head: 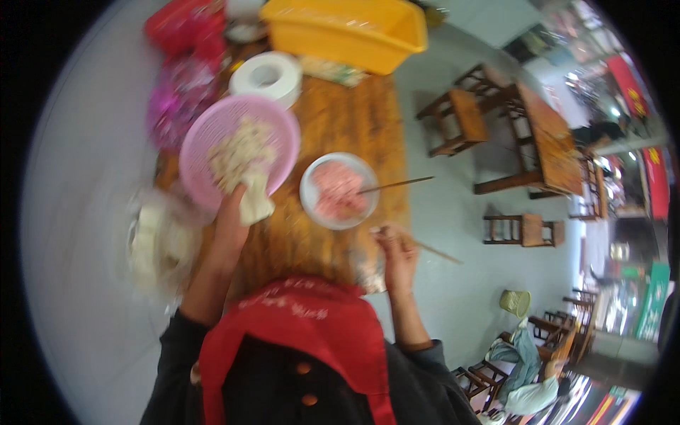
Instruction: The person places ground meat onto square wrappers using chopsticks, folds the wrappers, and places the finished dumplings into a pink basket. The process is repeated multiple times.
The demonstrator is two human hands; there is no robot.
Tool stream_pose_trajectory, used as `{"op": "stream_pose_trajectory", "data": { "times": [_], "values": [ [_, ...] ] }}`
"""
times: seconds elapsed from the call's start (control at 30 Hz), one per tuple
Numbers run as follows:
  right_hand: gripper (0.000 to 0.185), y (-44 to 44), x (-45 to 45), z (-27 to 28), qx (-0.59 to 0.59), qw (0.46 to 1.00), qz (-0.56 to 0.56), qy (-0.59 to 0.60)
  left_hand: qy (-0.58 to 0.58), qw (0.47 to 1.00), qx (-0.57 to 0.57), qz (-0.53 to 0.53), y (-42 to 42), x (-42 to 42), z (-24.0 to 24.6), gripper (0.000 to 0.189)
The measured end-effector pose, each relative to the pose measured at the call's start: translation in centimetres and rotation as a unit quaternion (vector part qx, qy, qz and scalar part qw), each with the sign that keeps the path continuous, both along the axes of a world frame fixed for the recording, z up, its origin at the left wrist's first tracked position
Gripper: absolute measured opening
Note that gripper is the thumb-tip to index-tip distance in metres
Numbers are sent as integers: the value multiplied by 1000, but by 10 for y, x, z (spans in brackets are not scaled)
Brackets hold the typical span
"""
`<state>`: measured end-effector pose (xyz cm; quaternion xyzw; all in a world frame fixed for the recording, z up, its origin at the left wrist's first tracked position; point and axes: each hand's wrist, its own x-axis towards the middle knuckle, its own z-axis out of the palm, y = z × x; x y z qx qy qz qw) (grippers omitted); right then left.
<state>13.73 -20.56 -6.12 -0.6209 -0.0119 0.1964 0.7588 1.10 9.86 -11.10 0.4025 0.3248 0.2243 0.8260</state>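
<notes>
My left hand (231, 212) grips pale, floppy dough wrappers (256, 204) at the near rim of a pink plastic colander (190, 154). Inside the colander lies a heap of pale filled dumplings (244, 149), probably wontons. To the right, a white bowl (307, 204) holds pink minced meat (337, 186), with a dark chopstick (401, 184) resting in it and jutting out rightward. My right hand (398, 252) is by the table's right edge, closed around a thin wooden stick (438, 253). Something small and pale shows at its fingertips, too blurred to name.
On the wooden table (350, 117) stand a large white paper roll (287, 90) and a yellow plastic tub (340, 45). Pink plastic bags (186, 90) line the left wall. A clear bag of pale wrappers (154, 239) sits at left. Wooden stools (467, 119) and a seated person (531, 396) are rightward.
</notes>
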Motion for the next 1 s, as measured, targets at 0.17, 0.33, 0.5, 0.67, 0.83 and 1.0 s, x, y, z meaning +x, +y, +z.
{"op": "stream_pose_trajectory", "data": {
  "times": [0.17, 0.33, 0.5, 0.67, 0.83, 1.0],
  "values": [
    [21, -8, 5, -42, -61, 998, 15, -25, 3, 990, -139, 34, 31, -7, -12, 39],
    [20, 9, 17, -74, -115, 988, 85, -63, 27, 990, -135, -22, 22, -17, -29, 39],
    [19, 16, 24, -97, -124, 985, 85, -82, 7, 986, -80, -149, -6, -23, -30, 36],
    [17, 14, 26, -102, -136, 983, 80, -99, 52, 978, -115, -168, -19, -21, -23, 33],
    [18, 12, 20, -95, -103, 991, 54, -71, 85, 970, -110, -200, -27, -25, -18, 33],
    [18, 18, 17, -99, -139, 985, 42, -95, 94, 965, -142, -198, -42, -24, -22, 32]
  ]
}}
